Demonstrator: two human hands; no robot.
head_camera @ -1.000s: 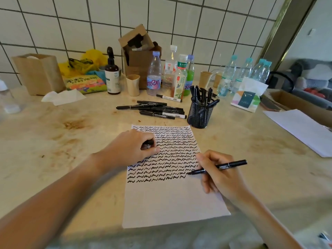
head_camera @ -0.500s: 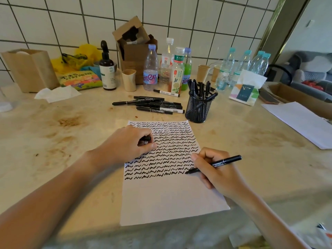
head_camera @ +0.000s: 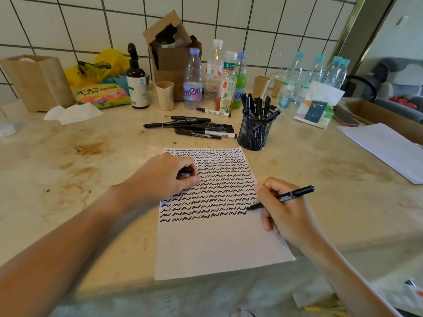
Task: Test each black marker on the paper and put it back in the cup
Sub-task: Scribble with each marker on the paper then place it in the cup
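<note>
The right hand (head_camera: 286,216) is gripping a black marker (head_camera: 283,198), fingers curled round its barrel, and the tip is touching the paper (head_camera: 219,245) at the right end of the lowest row of black squiggles (head_camera: 210,186). The left hand (head_camera: 164,177) is resting on the sheet's upper left part, fingers curled round a small black piece, apparently the marker cap (head_camera: 186,170). Beyond the paper's top right corner, the black mesh cup (head_camera: 255,131) is standing upright just beside the sheet, holding several markers with their ends sticking up. To the cup's left, a loose pile of markers (head_camera: 194,128) is lying flat on the stained countertop (head_camera: 68,170), apart from the paper. Behind them, plastic bottles (head_camera: 193,81) are lining the tiled wall, and a tissue pack (head_camera: 317,106) is sitting to the cup's right.
</note>
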